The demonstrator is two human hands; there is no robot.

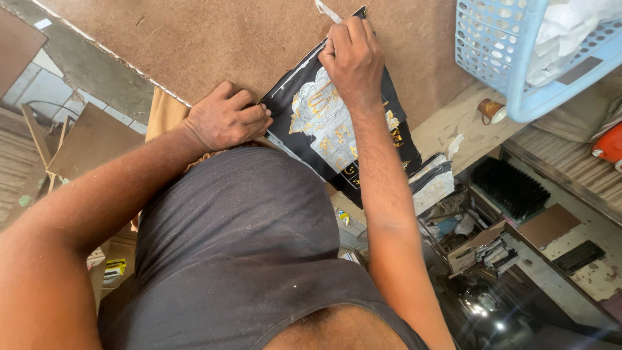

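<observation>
Black glossy print (337,123) with silver and gold ornament lay on the brown board surface (214,39), its long axis running away from the person. Left hand (227,118), fingers curled, pinned its near-left edge; right hand (353,59) gripped a white blade (327,11) at the far end.

Black poster (337,123) with silver-gold design lies on brown board (214,39). Left hand (227,116) presses its 9 o'clock edge; right hand (353,58) grips a white blade (327,11) at 12. Blue basket (512,58) at 2 o'clock.
</observation>
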